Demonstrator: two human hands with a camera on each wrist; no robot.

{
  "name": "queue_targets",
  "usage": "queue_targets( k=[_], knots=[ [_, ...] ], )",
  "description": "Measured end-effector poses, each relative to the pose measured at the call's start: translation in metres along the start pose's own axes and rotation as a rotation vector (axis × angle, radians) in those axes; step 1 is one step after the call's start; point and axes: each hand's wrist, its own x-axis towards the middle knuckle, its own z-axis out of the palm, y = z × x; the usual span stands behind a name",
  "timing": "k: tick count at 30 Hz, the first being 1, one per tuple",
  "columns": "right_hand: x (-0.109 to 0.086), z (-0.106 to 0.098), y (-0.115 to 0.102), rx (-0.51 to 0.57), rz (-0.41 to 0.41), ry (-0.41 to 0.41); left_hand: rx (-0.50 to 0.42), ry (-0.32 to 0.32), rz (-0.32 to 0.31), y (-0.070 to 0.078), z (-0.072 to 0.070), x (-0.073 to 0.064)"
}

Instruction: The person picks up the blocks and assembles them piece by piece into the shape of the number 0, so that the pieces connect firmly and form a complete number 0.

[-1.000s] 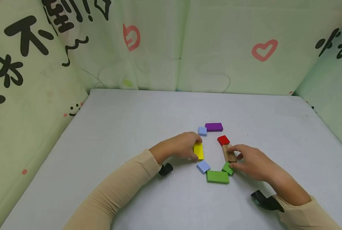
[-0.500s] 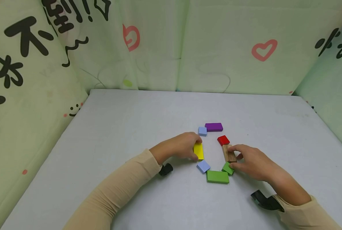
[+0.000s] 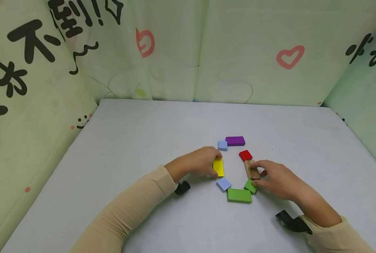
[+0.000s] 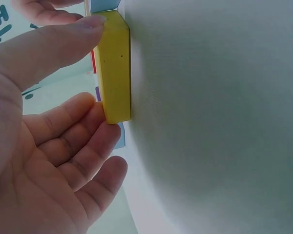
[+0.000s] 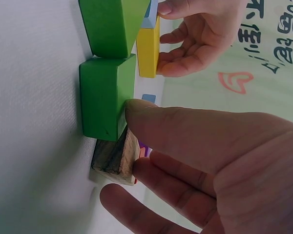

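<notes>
Several coloured blocks form a broken ring on the white table. My left hand (image 3: 201, 161) pinches the yellow block (image 4: 115, 68) by its ends, thumb at the near end and fingertips at the far one. A light blue block (image 3: 223, 184) lies just in front of it. Across the ring, my right hand (image 3: 277, 178) holds the brown wooden block (image 3: 251, 170) with curled fingers. Its thumb touches the small green block (image 5: 105, 100) at the wooden block's near end. A red block (image 3: 245, 155) meets the far end. The longer green block (image 3: 239, 196) lies nearest me.
At the back of the ring, a purple block (image 3: 235, 141) touches another light blue block (image 3: 222, 145). A gap separates the purple and red blocks. Pale green printed curtains (image 3: 238, 52) surround the table (image 3: 143, 130) at the back and sides.
</notes>
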Motion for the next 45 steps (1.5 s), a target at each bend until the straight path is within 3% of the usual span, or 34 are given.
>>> queue_targets(
  k=[21, 28, 37, 45],
  knots=[
    [0.000, 0.002, 0.002, -0.011, -0.003, -0.002, 0.012, -0.017, 0.018, 0.002, -0.004, 0.000],
    [0.000, 0.000, 0.000, -0.014, -0.006, -0.001, -0.003, 0.034, 0.034, 0.000, -0.013, 0.006],
    [0.001, 0.000, -0.001, -0.011, 0.005, -0.009, -0.028, 0.096, -0.016, -0.003, -0.024, 0.016],
    [0.001, 0.000, -0.001, -0.016, 0.002, -0.004, -0.002, 0.162, -0.006, -0.010, -0.031, 0.029]
  ],
)
